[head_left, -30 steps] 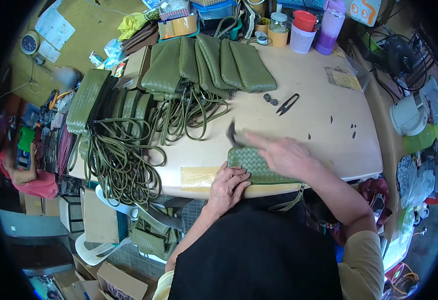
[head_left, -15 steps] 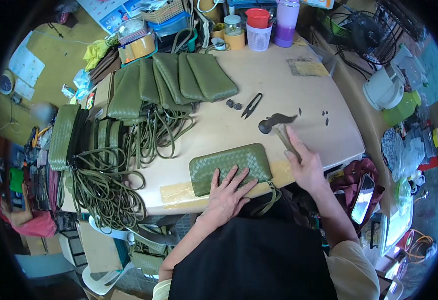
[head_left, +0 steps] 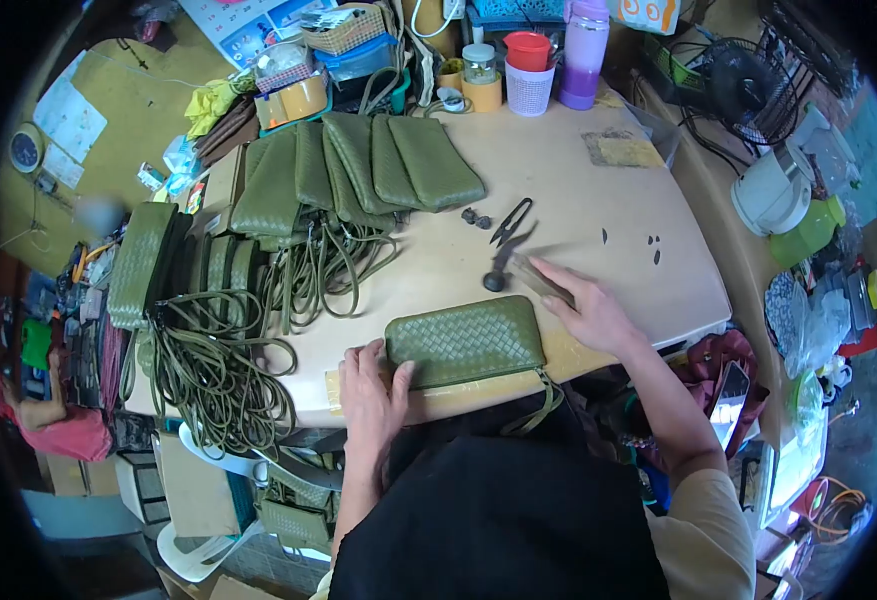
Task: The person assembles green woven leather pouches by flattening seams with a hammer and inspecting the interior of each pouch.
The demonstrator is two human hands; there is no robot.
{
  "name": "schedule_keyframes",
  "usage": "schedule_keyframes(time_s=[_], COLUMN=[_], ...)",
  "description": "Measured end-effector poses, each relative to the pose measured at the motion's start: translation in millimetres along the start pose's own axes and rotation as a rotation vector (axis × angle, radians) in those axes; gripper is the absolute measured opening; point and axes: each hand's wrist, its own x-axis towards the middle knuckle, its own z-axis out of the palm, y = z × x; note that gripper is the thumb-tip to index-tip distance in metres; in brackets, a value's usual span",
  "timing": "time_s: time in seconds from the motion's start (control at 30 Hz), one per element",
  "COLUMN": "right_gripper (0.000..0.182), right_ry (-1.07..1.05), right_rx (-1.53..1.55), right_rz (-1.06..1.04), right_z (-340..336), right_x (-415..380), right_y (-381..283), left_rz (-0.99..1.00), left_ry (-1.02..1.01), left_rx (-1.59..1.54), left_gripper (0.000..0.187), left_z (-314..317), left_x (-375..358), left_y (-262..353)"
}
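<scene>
A green woven pouch [head_left: 466, 342] lies flat at the table's front edge, its strap hanging off the right corner. At its left end rests my left hand [head_left: 370, 392], fingers spread, the thumb by the pouch's lower left corner. My right hand [head_left: 586, 308] is above the pouch's upper right, closed around the handle of a hammer [head_left: 495, 281], whose dark head is over the table and slightly blurred. Black thread snips [head_left: 511, 222] and small dark lumps [head_left: 476, 218] lie beyond the hammer.
Several green pouches [head_left: 428, 165] are piled at the back left, with tangled green straps [head_left: 218, 360] in front. A white cup [head_left: 529, 90] and a purple bottle [head_left: 583, 55] stand at the back. A person in red [head_left: 68, 425] is at the far left.
My left hand has slid off the pouch's middle to its left end. My right hand and the hammer have moved left, and the hammer head has swung round. The whole view has shifted slightly.
</scene>
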Motion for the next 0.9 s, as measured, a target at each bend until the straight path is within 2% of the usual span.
schedule_keyframes(time_s=[0.07,0.13,0.17,0.2,0.23,0.27,0.33,0.37,0.4,0.47,0.5,0.53,0.57,0.6,0.63,0.7,0.73,0.77,0.8,0.83,0.87,0.9], right_gripper=[0.050,0.044,0.044,0.043,0.042,0.042,0.044,0.045,0.045,0.040,0.040,0.038,0.037,0.037,0.035,0.027,0.027,0.023,0.020,0.020,0.016,0.013], right_ry=[0.000,-0.280,-0.287,-0.322,-0.355,-0.360,-0.057,-0.213,-0.228,-0.754,-0.766,-0.416,-0.052,-0.072,-0.024,0.026,0.009,0.047,0.086,0.070,-0.069,-0.207], right_rx=[0.054,-0.011,-0.008,-0.152,-0.298,-0.299,-0.293,-0.111,-0.107,0.090,0.086,0.481,0.862,0.863,0.825,0.655,0.660,0.628,0.594,0.595,0.577,0.555], right_rz=[-0.082,-0.012,-0.025,-0.043,-0.061,-0.077,-0.505,-0.489,-0.510,-0.007,-0.021,-0.030,-0.029,-0.037,-0.016,0.000,-0.017,-0.026,-0.032,-0.043,0.022,0.087], right_z=[15,27,32,37,41,41,39,37,36,35,53,81,99,104,107,109,104,95,89,81,71,65], right_x=[29,62,73,83,89,90,81,73,70,66,62,60,57,57,60,60,58,53,50,48,47,46], right_y=[1,-10,-18,-25,-30,-34,-48,-57,-69,-88,-82,-67,-59,-59,-61,-63,-67,-73,-73,-62,-48,-38], left_rz=[-0.021,-0.042,-0.197,-0.350,-0.339,-0.346,-0.142,-0.152,-0.162,-0.259,-0.271,-0.260,-0.066,0.093,0.090,-0.348,-0.294,-0.325,-0.394,-0.294,-0.177,-0.311], left_ry=[-0.020,-0.035,-0.126,-0.216,-0.254,-0.239,-0.051,-0.064,-0.038,-0.018,-0.092,-0.070,-0.121,-0.156,-0.131,-0.150,-0.088,-0.048,0.093,0.334,0.516,0.632], left_rx=[0.038,0.080,-0.085,-0.254,-0.406,-0.406,-0.982,-0.988,-0.986,-1.693,-2.155,-2.154,-1.634,-1.104,-1.102,-1.508,-1.360,-1.184,-1.062,-0.701,-0.453,-0.371], left_gripper=[0.042,0.039,0.038,0.037,0.036,0.036,0.037,0.041,0.041,0.055,0.074,0.074,0.075,0.076,0.076,0.069,0.064,0.063,0.060,0.053,0.048,0.046], left_z=[8,9,7,5,5,13,26,21,13,3,31,37,51,59,53,30,6,-27,-61,-103,-141,-190], left_x=[-2,1,4,5,3,-2,-9,-11,-9,-1,-9,-9,-10,-10,-9,-6,-1,0,2,6,16,24], left_y=[-5,-6,-4,-4,-10,-18,-29,-31,-26,-14,-40,-33,-18,-7,2,21,15,3,-5,-12,-30,-18])
